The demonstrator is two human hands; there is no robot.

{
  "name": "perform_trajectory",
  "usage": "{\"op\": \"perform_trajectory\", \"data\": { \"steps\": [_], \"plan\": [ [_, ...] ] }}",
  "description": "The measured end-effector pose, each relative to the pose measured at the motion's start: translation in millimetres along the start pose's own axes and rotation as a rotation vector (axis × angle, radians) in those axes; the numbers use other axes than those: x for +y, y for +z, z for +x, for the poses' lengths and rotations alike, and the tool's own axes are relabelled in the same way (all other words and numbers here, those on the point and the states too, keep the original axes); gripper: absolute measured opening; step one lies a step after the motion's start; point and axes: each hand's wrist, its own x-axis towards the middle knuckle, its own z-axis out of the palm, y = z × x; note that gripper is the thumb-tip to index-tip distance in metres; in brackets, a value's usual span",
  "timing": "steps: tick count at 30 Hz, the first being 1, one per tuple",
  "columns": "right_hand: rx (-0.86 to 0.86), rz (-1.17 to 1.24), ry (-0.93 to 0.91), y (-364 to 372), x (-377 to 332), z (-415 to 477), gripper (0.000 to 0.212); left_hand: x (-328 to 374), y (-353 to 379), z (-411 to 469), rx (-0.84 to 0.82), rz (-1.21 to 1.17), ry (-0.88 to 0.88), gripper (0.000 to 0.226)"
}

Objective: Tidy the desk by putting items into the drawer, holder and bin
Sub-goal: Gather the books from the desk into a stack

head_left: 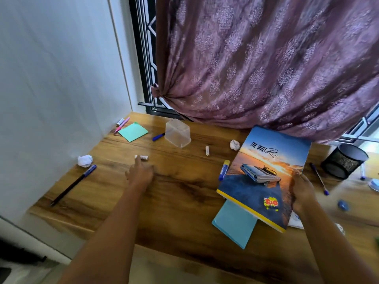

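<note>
My right hand (301,191) grips the right edge of a notebook (264,173) with a car on its cover, tilted up off the wooden desk (184,193). A light blue paper pad (233,224) lies under the notebook's near corner. My left hand (140,173) reaches across the desk, fingers extended towards a small white eraser (142,157) just beyond its fingertips; whether they touch it I cannot tell. A black mesh pen holder (344,160) lies tipped on its side at the right. Crumpled paper balls (85,160) (234,144) sit on the desk.
A clear plastic container (178,133) stands at the back, with a blue marker (158,136) beside it. A green sticky pad (132,131), a pink pen (122,125), a dark pen (73,184), a glue stick (224,169) and another blue pen (319,178) are scattered about. A purple curtain (266,64) hangs behind.
</note>
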Motion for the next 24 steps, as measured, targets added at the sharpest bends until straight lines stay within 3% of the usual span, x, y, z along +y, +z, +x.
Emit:
{"op": "perform_trajectory", "data": {
  "steps": [7, 12, 17, 24],
  "plan": [
    [0.061, -0.081, -0.009, -32, -5, 27, 0.04, 23, 17, 26, -0.041, 0.233, 0.039, 0.066],
    [0.111, -0.098, -0.018, -38, -11, 35, 0.038, 46, 43, 29, -0.131, 0.352, 0.202, 0.072],
    [0.168, -0.255, -0.08, -46, -15, 51, 0.041, 72, 66, 35, -0.147, 0.356, 0.234, 0.073],
    [0.097, -0.493, -0.043, -60, -6, 88, 0.035, 79, 72, 39, -0.087, 0.239, 0.203, 0.083]
  ]
}}
